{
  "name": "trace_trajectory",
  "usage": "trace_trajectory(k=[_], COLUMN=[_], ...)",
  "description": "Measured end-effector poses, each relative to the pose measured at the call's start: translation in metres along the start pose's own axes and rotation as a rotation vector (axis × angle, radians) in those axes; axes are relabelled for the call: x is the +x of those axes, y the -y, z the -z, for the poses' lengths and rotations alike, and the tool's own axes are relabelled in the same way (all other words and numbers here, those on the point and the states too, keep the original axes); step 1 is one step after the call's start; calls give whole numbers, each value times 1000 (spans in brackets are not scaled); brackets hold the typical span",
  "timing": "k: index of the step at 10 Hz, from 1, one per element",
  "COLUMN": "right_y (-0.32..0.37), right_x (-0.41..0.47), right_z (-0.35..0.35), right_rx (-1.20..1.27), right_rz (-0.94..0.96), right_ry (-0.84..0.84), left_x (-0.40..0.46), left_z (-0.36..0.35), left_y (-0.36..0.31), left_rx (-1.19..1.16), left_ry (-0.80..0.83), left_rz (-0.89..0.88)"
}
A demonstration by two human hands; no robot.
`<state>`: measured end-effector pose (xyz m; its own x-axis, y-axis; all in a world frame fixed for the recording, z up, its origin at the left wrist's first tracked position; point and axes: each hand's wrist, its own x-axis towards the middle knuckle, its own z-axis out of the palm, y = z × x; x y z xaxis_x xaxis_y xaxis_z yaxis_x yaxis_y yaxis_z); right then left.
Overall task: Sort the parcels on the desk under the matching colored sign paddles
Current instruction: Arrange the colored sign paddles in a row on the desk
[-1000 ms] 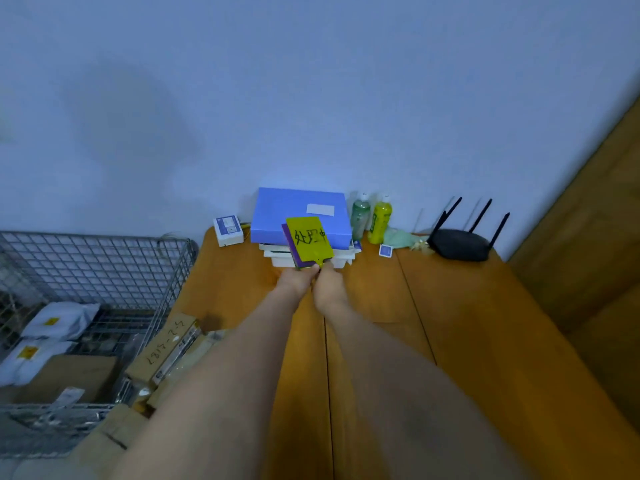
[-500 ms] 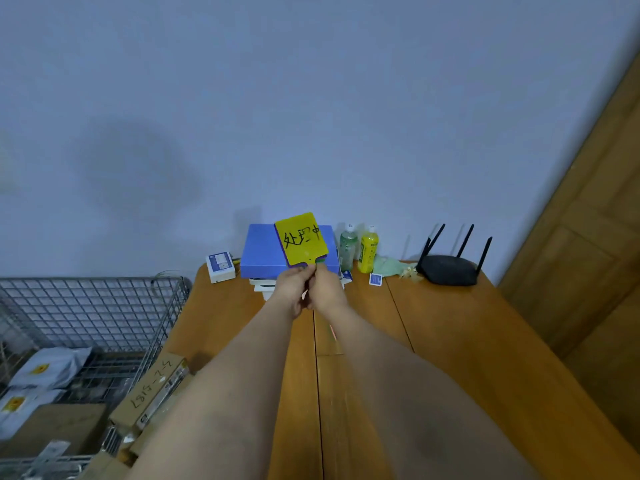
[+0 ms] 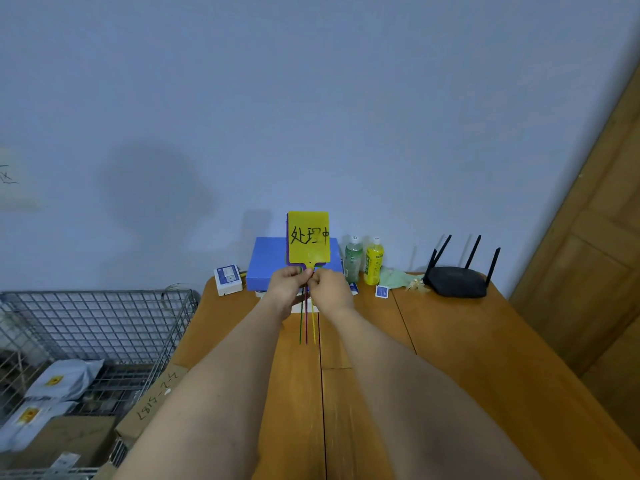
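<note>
Wooden desk [image 3: 450,341] fills the lower frame, with a wire basket [image 3: 104,323] of parcels [image 3: 65,375] at 9 o'clock. At 12 o'clock we hold the stacked sign paddles [image 3: 308,242] upright, yellow foremost. Our left hand [image 3: 285,287] and right hand [image 3: 329,289] both pinch the handles.

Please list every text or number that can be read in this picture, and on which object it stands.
"处理中": handwritten in black on the yellow sign paddle.
"4815-2-2", read uncertainly: handwritten on the cardboard box beside the wire cart.
Bottle labels, small white box, parcel stickers: too small or blurred.
</note>
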<state>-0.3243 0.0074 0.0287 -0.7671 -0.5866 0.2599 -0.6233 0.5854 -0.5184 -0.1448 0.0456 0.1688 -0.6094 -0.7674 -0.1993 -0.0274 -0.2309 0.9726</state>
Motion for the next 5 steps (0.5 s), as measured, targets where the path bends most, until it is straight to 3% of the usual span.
trace_trajectory(k=[3,5], right_y=[0,40], right_x=[-12,-77], right_z=[11,117], right_rx=[105,164], right_rz=[-65,11], right_ry=[105,138], left_x=[-3,-1], left_z=[-1,1], left_y=[9,13], left_rx=[-153,-153], left_ry=[-39,-32], left_rz=[1,9])
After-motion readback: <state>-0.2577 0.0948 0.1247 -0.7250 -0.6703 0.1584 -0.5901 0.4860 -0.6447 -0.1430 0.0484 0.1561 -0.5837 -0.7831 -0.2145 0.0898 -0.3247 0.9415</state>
